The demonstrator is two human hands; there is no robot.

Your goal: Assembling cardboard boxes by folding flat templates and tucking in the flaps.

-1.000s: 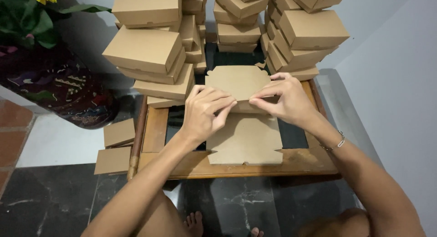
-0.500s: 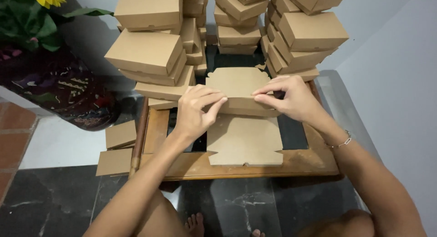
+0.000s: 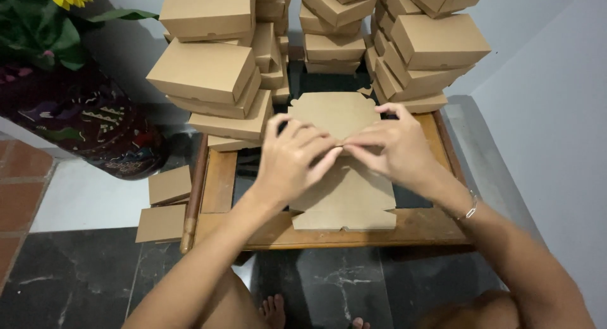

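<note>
A flat brown cardboard box blank (image 3: 344, 199) lies on a small wooden table (image 3: 218, 183), its far half raised along a fold. My left hand (image 3: 292, 161) presses on the blank's middle, fingers pointing right. My right hand (image 3: 391, 146) meets it from the right, fingertips pinching the cardboard at the fold line. A thin bracelet sits on my right wrist.
Tall stacks of folded brown boxes stand at the table's back left (image 3: 208, 70), back middle (image 3: 332, 32) and back right (image 3: 430, 44). Spare flat cardboard pieces (image 3: 167, 202) lie on the floor at left. A dark patterned vase (image 3: 95, 123) with a sunflower stands at left. White wall at right.
Both hands have drawn together toward the middle of the blank, fingertips now meeting at the fold. The far flap stands a little more raised.
</note>
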